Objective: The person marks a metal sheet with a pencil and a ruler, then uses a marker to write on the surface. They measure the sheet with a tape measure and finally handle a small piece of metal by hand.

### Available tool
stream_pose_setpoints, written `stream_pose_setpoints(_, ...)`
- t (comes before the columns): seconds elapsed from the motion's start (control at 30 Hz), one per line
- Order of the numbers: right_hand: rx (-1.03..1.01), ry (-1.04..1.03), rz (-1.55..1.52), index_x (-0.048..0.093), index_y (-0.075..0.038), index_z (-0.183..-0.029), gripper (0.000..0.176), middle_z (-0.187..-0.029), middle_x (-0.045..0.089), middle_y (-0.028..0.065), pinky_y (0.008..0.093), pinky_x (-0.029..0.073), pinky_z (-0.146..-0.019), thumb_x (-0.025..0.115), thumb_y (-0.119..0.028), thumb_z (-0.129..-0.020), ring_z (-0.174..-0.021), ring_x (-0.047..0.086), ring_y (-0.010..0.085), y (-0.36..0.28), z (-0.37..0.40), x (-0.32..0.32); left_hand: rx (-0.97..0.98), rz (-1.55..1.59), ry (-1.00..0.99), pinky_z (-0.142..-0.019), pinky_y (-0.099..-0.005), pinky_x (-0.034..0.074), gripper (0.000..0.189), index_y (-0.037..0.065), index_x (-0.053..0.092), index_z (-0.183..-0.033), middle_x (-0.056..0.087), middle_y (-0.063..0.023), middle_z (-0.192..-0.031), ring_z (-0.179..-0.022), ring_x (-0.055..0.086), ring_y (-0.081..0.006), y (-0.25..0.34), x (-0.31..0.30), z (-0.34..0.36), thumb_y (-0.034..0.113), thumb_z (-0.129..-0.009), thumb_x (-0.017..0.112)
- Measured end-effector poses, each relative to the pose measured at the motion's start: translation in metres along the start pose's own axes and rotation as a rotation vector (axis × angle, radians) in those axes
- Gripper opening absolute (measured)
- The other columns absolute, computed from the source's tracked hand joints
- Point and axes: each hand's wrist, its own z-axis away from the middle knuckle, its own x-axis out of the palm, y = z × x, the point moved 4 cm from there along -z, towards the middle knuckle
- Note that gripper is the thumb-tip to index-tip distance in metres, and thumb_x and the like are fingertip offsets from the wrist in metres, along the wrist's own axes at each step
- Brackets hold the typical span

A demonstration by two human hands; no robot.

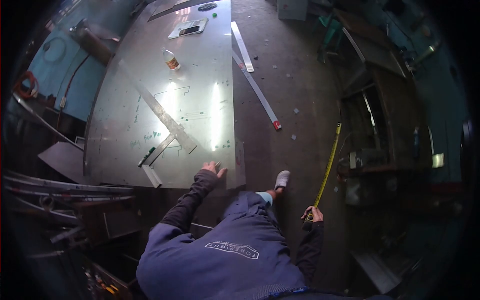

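My right hand point(314, 214) is closed around a tape measure point(308, 218), low on the right side of my body. Its yellow blade point(328, 167) stretches out forward above the floor. My left hand point(212, 170) rests at the near edge of the metal-topped table point(200, 107), fingers bent, with a small greyish thing between them that I cannot make out. Just ahead of that hand lies a long steel straightedge point(165, 119), with a shorter metal bar point(162, 148) crossing it. A green marker point(147, 156) and a short light metal strip point(151, 176) lie further left.
On the table stand a bottle point(170, 59) and a phone point(189, 30) on papers, beyond handwriting and drawn lines. Two long metal strips point(260, 95) point(242, 46) lean or lie beside the table's right side. Dark shelving point(380, 110) lines the right; metal stock point(65, 195) is stacked left.
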Motion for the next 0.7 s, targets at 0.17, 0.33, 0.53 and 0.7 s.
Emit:
stream_pose_setpoints(0.17,0.082,-0.173,0.183,0.055,-0.001,-0.09,0.031,-0.07,0.056,0.0115,0.0375,0.055,-0.058,0.042,-0.027,-0.098,-0.059,0.06,0.0221,-0.074,-0.131,-0.027,-0.214,0.079,-0.004,-0.091,-0.0429,0.046,0.08,0.0,0.054,-0.116,0.054,-0.0271,-0.112,-0.105,0.055,-0.0393,0.023,-0.008,-0.014,0.068,-0.076,0.055)
stream_pose_setpoints(0.33,0.119,-0.29,0.209,0.057,-0.001,-0.089,0.028,-0.068,0.056,0.0096,0.0386,0.056,-0.055,0.045,-0.025,-0.096,-0.057,0.059,0.0209,-0.142,-0.253,-0.035,-0.361,0.172,0.117,-0.089,-0.0425,0.046,0.067,0.0,0.058,-0.11,0.055,-0.0247,-0.11,-0.106,0.055,-0.0375,0.061,-0.025,-0.03,0.059,-0.078,0.061)
stream_pose_setpoints(0.53,0.195,-0.325,0.255,0.057,-0.002,-0.087,0.03,-0.068,0.057,0.012,0.0411,0.054,-0.055,0.044,-0.028,-0.095,-0.055,0.06,0.0264,-0.174,-0.367,-0.046,-0.187,0.663,0.209,-0.077,-0.0389,0.051,0.032,0.006,0.064,-0.091,0.067,-0.0166,-0.087,-0.083,0.065,-0.0318,0.147,-0.031,-0.094,0.035,-0.08,0.064)
stream_pose_setpoints(0.7,0.271,-0.319,0.341,0.057,-0.002,-0.088,0.03,-0.067,0.057,0.0123,0.0419,0.055,-0.055,0.044,-0.028,-0.096,-0.056,0.061,0.0276,-0.199,-0.473,-0.052,-0.027,0.67,0.274,-0.07,-0.037,0.051,0.024,0.007,0.065,-0.083,0.066,-0.0146,-0.077,-0.073,0.065,-0.0298,0.23,-0.035,-0.192,0.03,-0.075,0.065)
